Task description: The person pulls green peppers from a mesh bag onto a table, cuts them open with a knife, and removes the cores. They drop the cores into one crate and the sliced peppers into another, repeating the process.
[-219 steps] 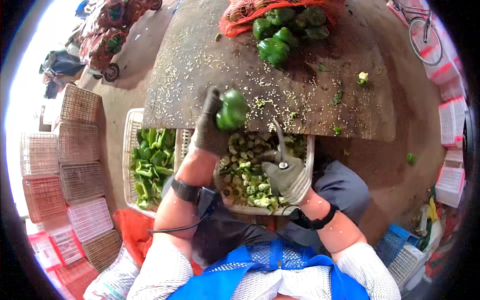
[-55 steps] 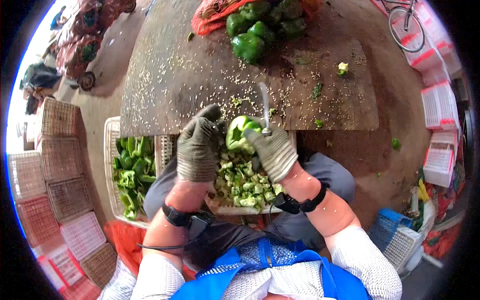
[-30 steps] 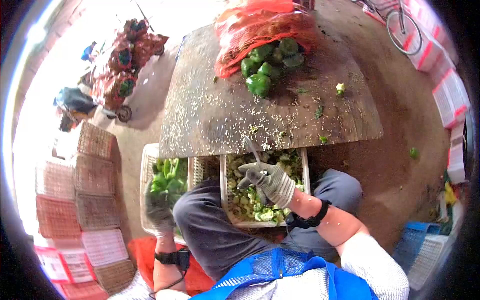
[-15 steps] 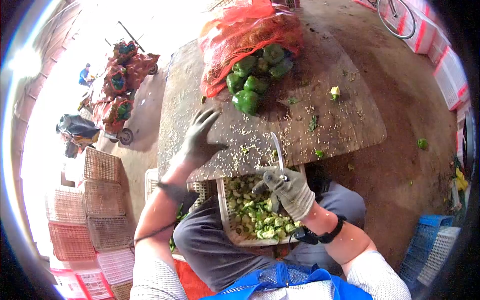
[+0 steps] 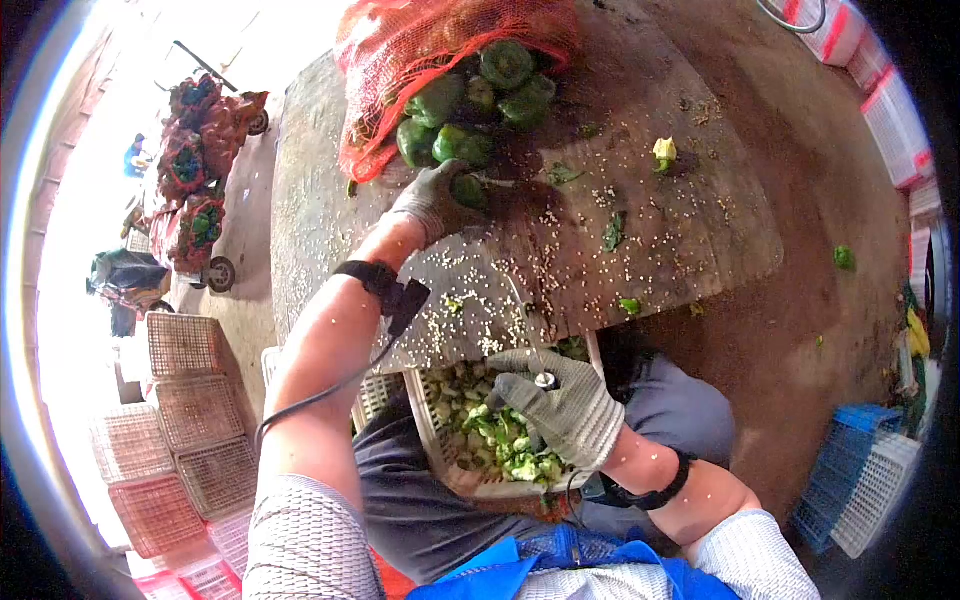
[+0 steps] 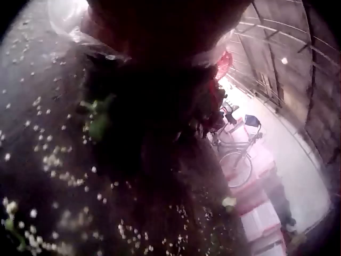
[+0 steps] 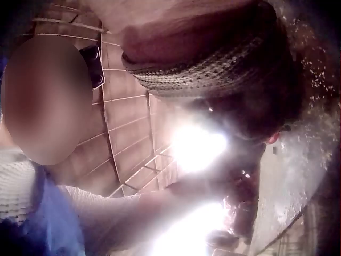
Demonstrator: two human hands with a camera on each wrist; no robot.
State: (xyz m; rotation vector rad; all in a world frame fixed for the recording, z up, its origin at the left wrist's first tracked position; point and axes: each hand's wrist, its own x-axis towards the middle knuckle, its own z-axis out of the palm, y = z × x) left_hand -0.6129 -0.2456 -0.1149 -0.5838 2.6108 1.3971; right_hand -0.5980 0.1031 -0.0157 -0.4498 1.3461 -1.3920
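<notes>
My gloved left hand [image 5: 437, 202] reaches to the near side of the pepper pile and grips a dark green bell pepper [image 5: 469, 191], its fingers partly hidden by it. In the left wrist view that hand is mostly lost in shadow. Several more green peppers [image 5: 436, 101] spill from a red mesh sack [image 5: 455, 38] on the board [image 5: 690, 215]. My gloved right hand [image 5: 568, 405] holds a knife [image 5: 545, 380] by its handle, over a white crate [image 5: 427, 428] of pale green pepper cores [image 5: 520, 440]. The blade is faint in the head view.
Pale seeds, a leaf scrap [image 5: 613, 232] and a pepper core [image 5: 664, 152] lie on the board. Stacked crates [image 5: 190, 345] stand left, a blue crate [image 5: 850, 455] right. A second white crate [image 5: 378, 398] sits partly behind the left arm.
The left hand went from near the cut pepper to the left crate, came back open over the board, then reached the pile and took a pepper. The right hand kept the knife.
</notes>
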